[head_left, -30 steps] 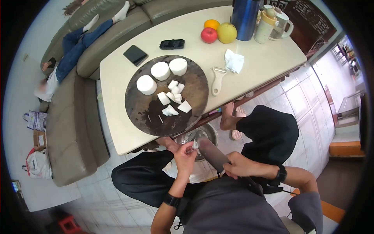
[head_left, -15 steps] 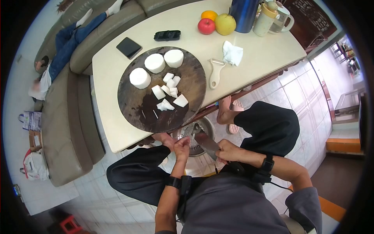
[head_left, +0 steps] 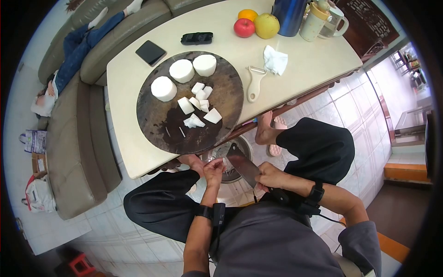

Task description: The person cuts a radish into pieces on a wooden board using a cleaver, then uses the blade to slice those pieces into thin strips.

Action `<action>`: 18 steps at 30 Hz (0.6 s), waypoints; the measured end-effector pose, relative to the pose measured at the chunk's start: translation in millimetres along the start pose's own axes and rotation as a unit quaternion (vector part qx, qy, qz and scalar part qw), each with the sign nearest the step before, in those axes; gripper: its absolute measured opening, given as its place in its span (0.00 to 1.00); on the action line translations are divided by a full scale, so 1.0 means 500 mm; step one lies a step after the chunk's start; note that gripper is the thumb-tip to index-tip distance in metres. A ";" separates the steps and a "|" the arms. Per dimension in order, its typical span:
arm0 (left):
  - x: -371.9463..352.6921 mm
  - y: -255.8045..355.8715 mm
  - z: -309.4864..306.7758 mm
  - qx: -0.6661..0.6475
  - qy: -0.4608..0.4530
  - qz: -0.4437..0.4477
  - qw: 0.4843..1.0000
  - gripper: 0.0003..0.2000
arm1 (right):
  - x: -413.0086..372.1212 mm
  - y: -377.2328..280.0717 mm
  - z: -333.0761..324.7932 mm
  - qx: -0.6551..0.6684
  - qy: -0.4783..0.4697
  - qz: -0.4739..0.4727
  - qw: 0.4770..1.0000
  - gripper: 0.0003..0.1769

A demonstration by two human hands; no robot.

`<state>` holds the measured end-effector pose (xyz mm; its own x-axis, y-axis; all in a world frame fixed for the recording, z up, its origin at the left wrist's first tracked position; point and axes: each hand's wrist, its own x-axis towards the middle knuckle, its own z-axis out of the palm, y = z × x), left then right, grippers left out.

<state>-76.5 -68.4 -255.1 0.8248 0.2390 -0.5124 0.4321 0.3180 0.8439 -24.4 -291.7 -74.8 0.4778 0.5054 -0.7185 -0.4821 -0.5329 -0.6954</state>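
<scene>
In the head view my right hand (head_left: 271, 176) grips a cleaver (head_left: 243, 168) by the handle, its broad blade slanting up to the left. Close to the blade, my left hand (head_left: 213, 172) has its fingers pinched round a small white piece (head_left: 225, 162), mostly hidden by the fingertips. Both hands are over a metal basin (head_left: 250, 148) on the floor between my feet, with pale scraps inside. On the table a round dark chopping board (head_left: 152, 124) bears three thick white radish-like rounds (head_left: 182, 70) and several smaller cut chunks (head_left: 212, 116).
The table (head_left: 124, 92) also holds a peeler (head_left: 254, 87), a crumpled tissue (head_left: 275, 60), a phone (head_left: 151, 53), a black case (head_left: 197, 38), fruit (head_left: 267, 26), a blue flask (head_left: 289, 18) and jugs (head_left: 315, 22). Another person (head_left: 74, 55) lies on the sofa (head_left: 76, 152).
The cleaver has shifted slightly up and left, closer to my left hand. My left fingers have turned a little around the small white piece. The board and its pieces are unchanged.
</scene>
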 end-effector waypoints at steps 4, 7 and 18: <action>0.002 -0.011 0.002 -0.020 0.014 0.039 0.999 0.07 | -0.002 -0.005 -0.004 0.034 0.019 0.001 0.999 0.11; 0.001 -0.016 -0.009 0.025 0.004 0.052 0.998 0.05 | -0.003 -0.005 -0.003 0.044 0.038 0.002 0.998 0.12; -0.193 0.342 0.028 0.274 -0.053 0.224 0.934 0.08 | 0.000 -0.002 -0.018 0.111 0.049 0.011 0.993 0.11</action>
<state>-77.2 -49.7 -59.1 0.9865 0.1338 -0.0940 0.1324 -0.3171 0.9391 -17.3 -297.0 -74.0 0.5290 0.4216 -0.7365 -0.6379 -0.3748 -0.6728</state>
